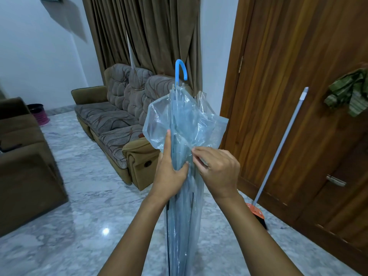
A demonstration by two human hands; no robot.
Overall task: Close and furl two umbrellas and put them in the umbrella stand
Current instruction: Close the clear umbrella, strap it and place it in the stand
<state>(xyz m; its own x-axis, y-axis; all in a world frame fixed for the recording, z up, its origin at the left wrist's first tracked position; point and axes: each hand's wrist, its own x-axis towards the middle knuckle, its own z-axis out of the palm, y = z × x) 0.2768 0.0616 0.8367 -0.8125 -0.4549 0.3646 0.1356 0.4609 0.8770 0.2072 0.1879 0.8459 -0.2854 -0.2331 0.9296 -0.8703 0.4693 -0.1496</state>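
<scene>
Both bare forearms reach forward from the bottom edge and meet at a closed umbrella (180, 196) held upside down in front of the person, its curved blue handle (180, 69) uppermost and its lower end running out of view at the bottom. Its canopy is clear, pale-blue plastic, thin and glossy; below the hands it is gathered into long narrow pleats along the shaft, above them it flares out in loose crinkled folds with the white rib tips showing near the handle. The left hand (169, 172) wraps the gathered bundle from the left side, thumb pressed across the front and index finger stretched up along the plastic. The right hand (219, 172) comes in from the right, back of the hand facing the camera, its fingers (196, 151) pinching a fold of the canopy against the bundle. Underfoot lies polished grey-veined marble floor (79, 196). A padded sofa (117, 120) with swirl-patterned cushions stands against brown pleated curtains (143, 32). On the right, a long-handled broom (278, 148) leans on a varnished wooden door (298, 76), where a green striped cloth (350, 90) hangs.
</scene>
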